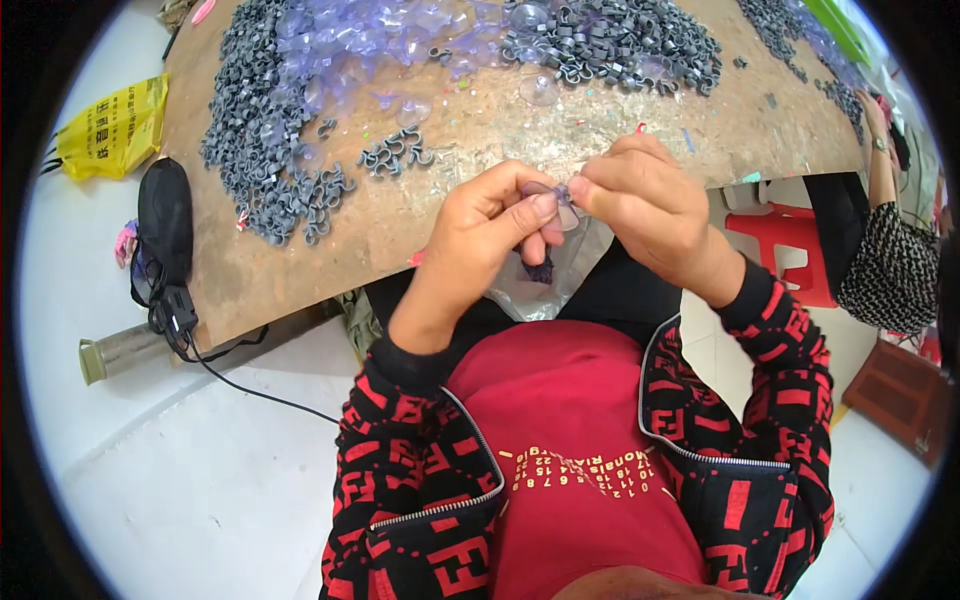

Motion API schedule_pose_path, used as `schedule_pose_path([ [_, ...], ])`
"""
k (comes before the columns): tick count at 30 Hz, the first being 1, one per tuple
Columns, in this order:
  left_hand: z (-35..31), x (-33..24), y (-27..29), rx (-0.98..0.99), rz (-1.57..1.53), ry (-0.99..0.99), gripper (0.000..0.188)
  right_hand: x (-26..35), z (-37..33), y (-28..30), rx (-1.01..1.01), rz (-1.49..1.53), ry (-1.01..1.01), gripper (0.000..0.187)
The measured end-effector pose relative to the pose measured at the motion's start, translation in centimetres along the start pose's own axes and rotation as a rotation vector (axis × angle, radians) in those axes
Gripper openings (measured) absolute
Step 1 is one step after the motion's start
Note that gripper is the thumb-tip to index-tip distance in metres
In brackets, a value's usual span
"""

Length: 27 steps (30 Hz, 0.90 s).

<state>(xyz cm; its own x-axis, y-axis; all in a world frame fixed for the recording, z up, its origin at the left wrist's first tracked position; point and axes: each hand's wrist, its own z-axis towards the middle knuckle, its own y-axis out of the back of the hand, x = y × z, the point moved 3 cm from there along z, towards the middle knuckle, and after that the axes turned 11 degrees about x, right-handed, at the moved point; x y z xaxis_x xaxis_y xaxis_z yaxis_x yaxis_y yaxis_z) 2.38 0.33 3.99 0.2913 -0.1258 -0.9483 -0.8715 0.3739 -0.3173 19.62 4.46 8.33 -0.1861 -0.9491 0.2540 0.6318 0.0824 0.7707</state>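
Observation:
In front of my chest, just off the table's near edge, both hands meet at one clear suction cup point(568, 217). My left hand point(492, 215) pinches the cup between thumb and fingers. My right hand point(650, 195) closes at the cup's neck; a small dark piece there is mostly hidden by the fingertips. Beneath the hands, a clear plastic bag point(565, 270) lies over my lap. Grey plastic clips point(262, 170) form a large pile on the left of the table, with another grey clip pile point(620, 45) at the back. Purplish clear suction cups point(370, 40) are heaped between them.
The wooden table point(480, 130) has a few loose clips point(397, 152) near its middle. A yellow bag point(115, 125) hangs at its left side, by a black case point(165, 220) with a cable. On the right are a red stool point(790, 240) and another person's arm point(882, 160).

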Motion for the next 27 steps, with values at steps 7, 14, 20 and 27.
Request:
schedule_pose_path([
  [7,0.3,0.0,0.6,0.332,-0.408,0.184,0.014,0.8,0.9,0.9,0.068,-0.157,0.388,0.018],
  [14,1.0,-1.1,2.6,0.030,1.197,-0.436,0.012,-1.1,-1.5,-2.9,0.132,0.045,-0.112,0.027],
  [20,1.2,-0.4,2.8,-0.048,1.231,-0.465,0.022,-3.2,-1.7,-6.2,0.195,0.089,-0.405,0.022],
  [27,0.5,2.0,1.8,-0.172,0.977,-0.281,0.034,-3.0,-2.8,-7.0,0.038,0.021,-0.439,0.019],
])
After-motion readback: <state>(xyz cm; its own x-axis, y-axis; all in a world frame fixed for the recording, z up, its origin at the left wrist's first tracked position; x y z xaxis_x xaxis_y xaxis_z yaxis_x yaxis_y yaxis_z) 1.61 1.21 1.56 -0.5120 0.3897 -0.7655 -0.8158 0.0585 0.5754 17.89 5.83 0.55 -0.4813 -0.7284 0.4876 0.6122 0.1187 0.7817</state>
